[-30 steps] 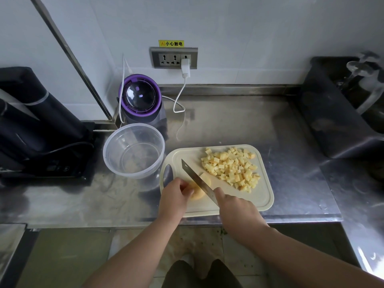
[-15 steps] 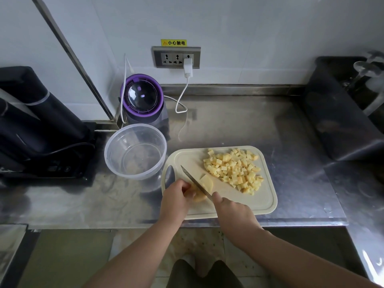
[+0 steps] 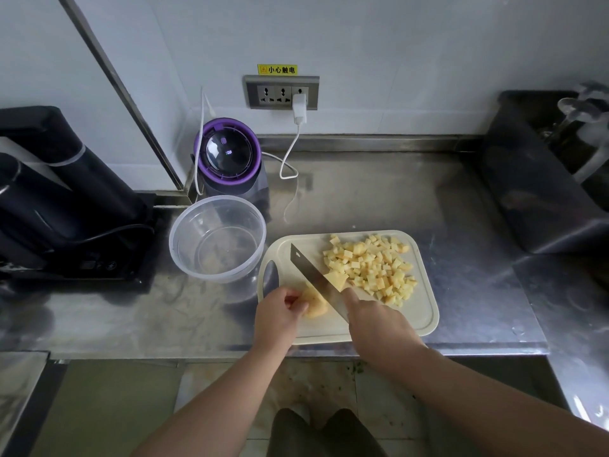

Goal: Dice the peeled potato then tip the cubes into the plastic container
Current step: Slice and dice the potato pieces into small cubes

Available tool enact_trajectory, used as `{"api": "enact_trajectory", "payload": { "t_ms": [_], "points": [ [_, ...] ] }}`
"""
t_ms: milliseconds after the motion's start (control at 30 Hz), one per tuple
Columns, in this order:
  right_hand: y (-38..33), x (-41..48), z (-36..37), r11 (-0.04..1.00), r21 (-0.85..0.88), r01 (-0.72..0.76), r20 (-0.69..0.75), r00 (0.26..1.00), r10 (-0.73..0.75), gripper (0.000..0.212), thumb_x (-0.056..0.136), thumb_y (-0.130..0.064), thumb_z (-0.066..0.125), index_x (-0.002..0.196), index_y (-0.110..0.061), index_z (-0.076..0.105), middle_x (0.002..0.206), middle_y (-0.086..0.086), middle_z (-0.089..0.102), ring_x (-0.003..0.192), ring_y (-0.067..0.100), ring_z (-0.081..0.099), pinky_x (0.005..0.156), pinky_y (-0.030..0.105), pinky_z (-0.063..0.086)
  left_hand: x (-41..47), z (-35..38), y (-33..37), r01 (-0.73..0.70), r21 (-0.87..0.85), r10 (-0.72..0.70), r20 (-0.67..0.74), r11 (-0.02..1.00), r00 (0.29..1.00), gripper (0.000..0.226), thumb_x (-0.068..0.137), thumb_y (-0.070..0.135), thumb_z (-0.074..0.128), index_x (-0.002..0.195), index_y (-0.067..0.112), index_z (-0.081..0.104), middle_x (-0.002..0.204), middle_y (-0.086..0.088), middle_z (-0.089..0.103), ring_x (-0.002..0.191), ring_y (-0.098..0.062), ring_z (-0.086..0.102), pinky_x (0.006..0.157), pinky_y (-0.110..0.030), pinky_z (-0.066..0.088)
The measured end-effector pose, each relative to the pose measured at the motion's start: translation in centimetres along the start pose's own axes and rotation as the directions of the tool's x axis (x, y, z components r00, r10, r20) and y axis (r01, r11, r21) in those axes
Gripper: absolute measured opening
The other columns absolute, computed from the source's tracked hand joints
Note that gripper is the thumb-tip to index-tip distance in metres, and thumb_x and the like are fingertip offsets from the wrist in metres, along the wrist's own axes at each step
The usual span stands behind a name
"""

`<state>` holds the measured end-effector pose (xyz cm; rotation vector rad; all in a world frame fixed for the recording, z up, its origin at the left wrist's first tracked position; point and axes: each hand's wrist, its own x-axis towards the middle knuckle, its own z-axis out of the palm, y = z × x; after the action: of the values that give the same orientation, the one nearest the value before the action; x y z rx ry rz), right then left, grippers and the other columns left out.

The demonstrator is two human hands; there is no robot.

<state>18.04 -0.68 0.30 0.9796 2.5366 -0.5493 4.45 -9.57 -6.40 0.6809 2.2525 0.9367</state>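
Potato (image 3: pixel 314 305), peeled, lies at the near left of the cutting board (image 3: pixel 425 313) on the steel counter (image 3: pixel 379 192), pinched by the curled fingers of the left grip (image 3: pixel 276 316). The right grip (image 3: pixel 379 324) is clamped on the knife (image 3: pixel 309 270), whose blade touches the potato's right side. Cubes (image 3: pixel 372 268) are heaped on the board's far right. The plastic container (image 3: pixel 197 272) stands just left of the board.

Pale potato piece (image 3: pixel 314 303) on board, cubes (image 3: pixel 370 267) piled, clear container (image 3: pixel 217 239) empty
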Motion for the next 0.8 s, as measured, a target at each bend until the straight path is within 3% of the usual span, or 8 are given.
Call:
{"api": "enact_trajectory", "payload": {
  "t_ms": [100,333,467,600,800],
  "points": [
    [-0.2,-0.5,0.2,1.0,-0.015,0.024,0.015,1.0,-0.024,0.048,0.095,-0.004,0.051,0.132,-0.023,0.028,0.075,-0.005,0.046,0.061,0.009,0.052,0.05,0.018,0.041,-0.1,0.2,0.1,-0.007,-0.002,0.007,-0.025,1.0,1.0,0.023,0.088,0.023,0.066,0.109,0.012,0.066,0.104,0.001,0.07,0.1,-0.017,0.065,0.096,-0.035,0.05],
    [-0.6,-1.1,0.2,0.998,-0.05,0.04,0.038,0.999,-0.038,0.05,0.097,-0.007,0.051,0.137,-0.021,0.025,0.075,-0.006,0.043,0.062,0.008,0.049,0.051,0.016,0.038,-0.1,0.1,0.2,0.006,-0.029,-0.006,-0.016,1.0,1.0,0.018,0.088,0.022,0.067,0.104,0.014,0.066,0.1,0.002,0.07,0.098,-0.017,0.065,0.094,-0.037,0.051],
    [-0.9,-1.2,0.3,0.996,-0.076,0.052,0.054,0.997,-0.048,0.05,0.096,-0.005,0.05,0.137,-0.018,0.025,0.077,-0.004,0.046,0.068,0.011,0.055,0.056,0.022,0.045,0.0,0.1,0.2,0.001,-0.025,-0.001,-0.007,1.0,1.0,0.017,0.088,0.023,0.066,0.103,0.014,0.066,0.1,0.003,0.069,0.097,-0.016,0.064,0.092,-0.037,0.053],
    [-0.9,-0.8,0.3,0.994,-0.075,0.076,0.079,0.994,-0.07,0.052,0.097,-0.006,0.051,0.14,-0.017,0.024,0.074,-0.005,0.043,0.062,0.009,0.049,0.05,0.017,0.038,0.2,0.0,0.1,-0.014,-0.002,0.014,-0.002,1.0,1.0,0.017,0.088,0.022,0.068,0.102,0.014,0.066,0.099,0.003,0.07,0.096,-0.015,0.065,0.093,-0.032,0.051],
    [-1.2,1.0,1.1,0.994,-0.086,0.069,0.106,0.993,-0.06,0.051,0.097,-0.008,0.053,0.14,-0.017,0.027,0.096,0.002,0.058,0.076,0.014,0.06,0.067,0.027,0.052,0.2,0.2,0.0,-0.031,-0.014,0.031,-0.006,0.999,1.0,0.006,0.09,0.017,0.064,0.096,0.016,0.066,0.089,0.008,0.066,0.089,-0.013,0.064,0.081,-0.025,0.05]
  ]
}}
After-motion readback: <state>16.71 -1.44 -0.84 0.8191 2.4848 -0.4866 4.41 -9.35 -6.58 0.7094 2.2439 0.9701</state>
